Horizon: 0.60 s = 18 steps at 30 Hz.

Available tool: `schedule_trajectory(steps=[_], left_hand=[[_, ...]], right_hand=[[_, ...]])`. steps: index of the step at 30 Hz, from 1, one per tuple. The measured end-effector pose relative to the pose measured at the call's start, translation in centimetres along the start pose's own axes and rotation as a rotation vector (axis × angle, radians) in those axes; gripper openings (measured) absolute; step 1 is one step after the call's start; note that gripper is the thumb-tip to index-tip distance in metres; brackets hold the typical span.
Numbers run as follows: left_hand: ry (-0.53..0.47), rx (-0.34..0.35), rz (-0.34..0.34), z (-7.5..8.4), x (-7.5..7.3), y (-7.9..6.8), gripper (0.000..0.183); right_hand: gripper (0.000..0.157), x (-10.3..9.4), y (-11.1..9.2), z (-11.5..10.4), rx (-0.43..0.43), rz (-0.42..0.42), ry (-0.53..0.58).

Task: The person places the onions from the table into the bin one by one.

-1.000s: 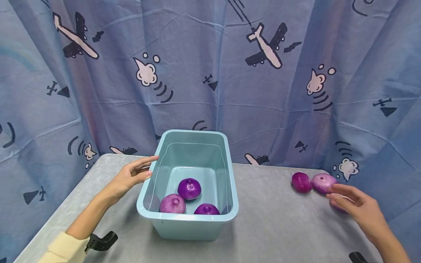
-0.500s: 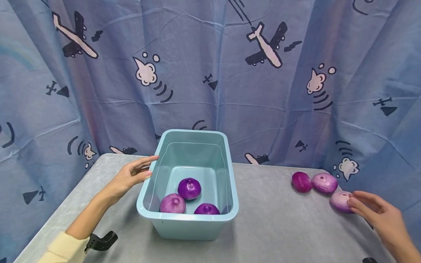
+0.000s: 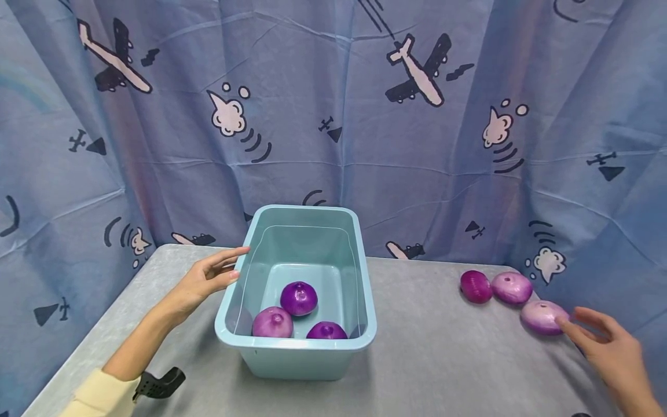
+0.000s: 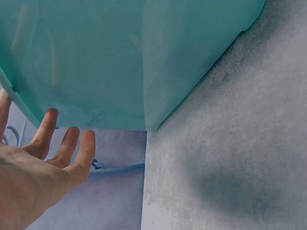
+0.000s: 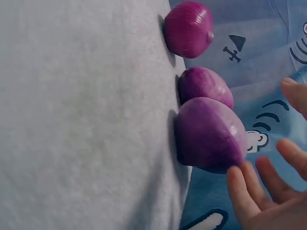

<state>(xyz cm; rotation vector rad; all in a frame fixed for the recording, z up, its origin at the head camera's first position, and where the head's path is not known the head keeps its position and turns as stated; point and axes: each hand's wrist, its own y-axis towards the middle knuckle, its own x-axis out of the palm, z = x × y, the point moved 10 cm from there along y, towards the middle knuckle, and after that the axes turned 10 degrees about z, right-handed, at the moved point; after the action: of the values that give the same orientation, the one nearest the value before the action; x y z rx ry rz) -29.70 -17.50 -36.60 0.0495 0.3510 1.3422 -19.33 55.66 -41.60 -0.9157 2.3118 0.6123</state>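
Observation:
A light-blue plastic bin (image 3: 239, 343) stands on the table with three red onions inside: a dark one (image 3: 299, 298), a paler one (image 3: 272, 322) and another (image 3: 326, 330) partly behind the front rim. My left hand (image 3: 200, 284) is at the bin's left rim, fingers extended, fingertips right at its edge. On the right lie three more red onions: a dark one (image 3: 476, 286), a pale one (image 3: 512, 288) and a nearer pale one (image 3: 543, 317). Beside that nearest onion is my right hand (image 3: 607, 341), fingers loosely spread with nothing gripped; in the right wrist view its fingertips (image 5: 235, 175) overlap the onion's lower edge.
The grey table (image 3: 427, 347) runs back to a blue curtain (image 3: 312, 116) printed with planes and clouds. A black wrist mount (image 3: 158, 383) sits below the left forearm, by the cream sleeve (image 3: 104, 397).
My right hand has drawn back to the right from over the onions, uncovering the nearest one. The left hand stays at the bin's rim.

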Motion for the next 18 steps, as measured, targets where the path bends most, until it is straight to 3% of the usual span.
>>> schedule_trajectory(steps=[10,18], left_hand=[[0.013,-0.002,0.0,0.0,0.0,0.0,0.052],[0.008,-0.007,0.0,0.1,0.1,0.0,0.052]], right_hand=[[0.1,2.0,-0.4,1.1,0.179,-0.034,0.003],[0.106,2.8,0.2,1.1,0.073,-0.102,0.002]])
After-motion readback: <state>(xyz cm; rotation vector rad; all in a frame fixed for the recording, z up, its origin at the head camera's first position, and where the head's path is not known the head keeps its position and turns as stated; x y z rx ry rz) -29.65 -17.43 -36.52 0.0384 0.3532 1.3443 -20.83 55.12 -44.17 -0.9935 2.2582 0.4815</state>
